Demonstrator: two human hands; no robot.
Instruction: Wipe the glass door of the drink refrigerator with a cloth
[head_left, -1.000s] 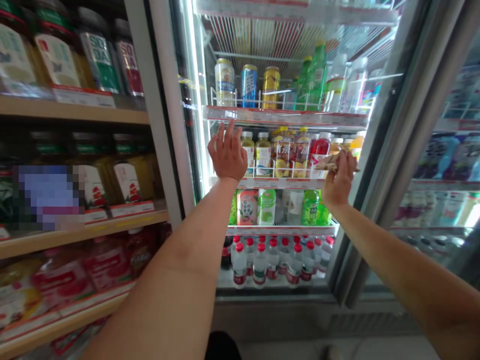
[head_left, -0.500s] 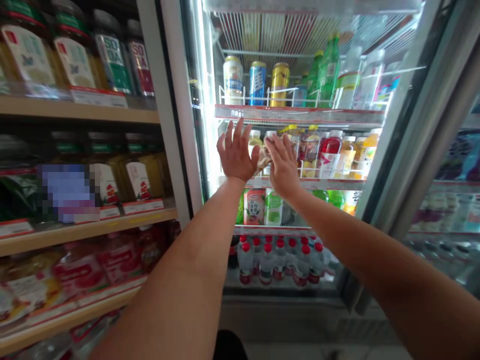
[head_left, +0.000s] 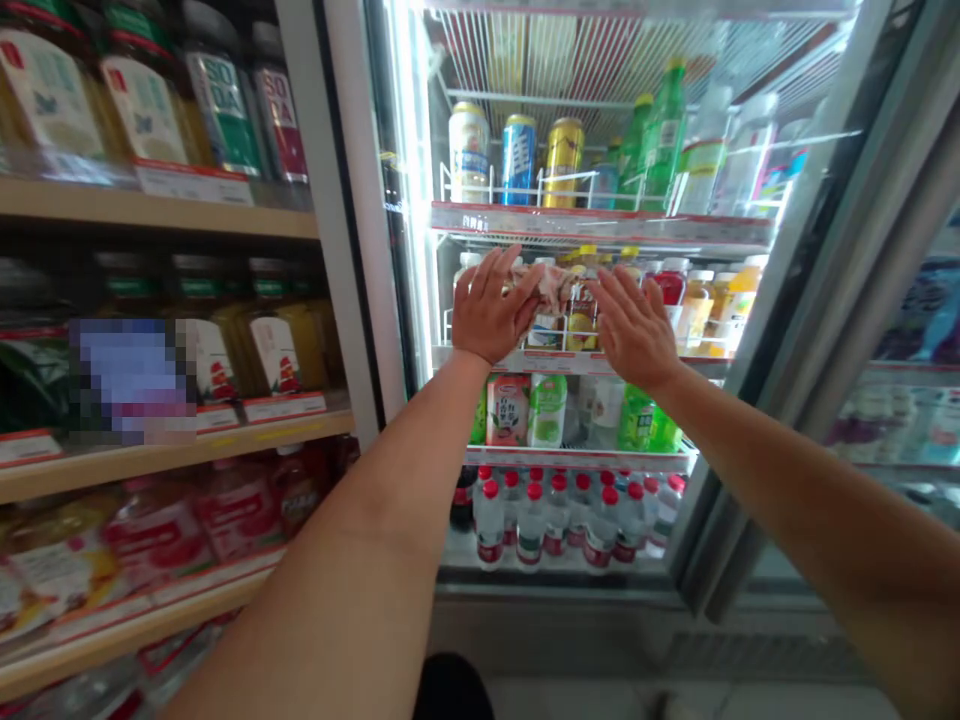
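My left hand (head_left: pixel 491 312) is raised before the lit drinks cooler, its fingers stretched upward and its thumb a little apart. To its right, my right hand (head_left: pixel 636 325) is also open, with its fingers extended up and to the left. Between the two hands shows a blurred, crumpled pinkish-beige shape (head_left: pixel 555 287), near the left thumb and the right fingertips; I cannot make out what it is. Both hands overlap the shelf of juice bottles (head_left: pixel 696 302). Whether they touch glass is unclear.
Above the hands stand cans (head_left: pixel 563 162) and green bottles (head_left: pixel 663 140). Below are cartons (head_left: pixel 508 410) and red-capped water bottles (head_left: pixel 530 525). Wooden shelves (head_left: pixel 172 207) with bottles run along the left, and a metal door frame (head_left: pixel 814 400) slants along the right.
My right hand has moved to the right, away from my left hand. My left hand has shifted slightly right, its fingers closer together. More of the crumpled shape shows between them.
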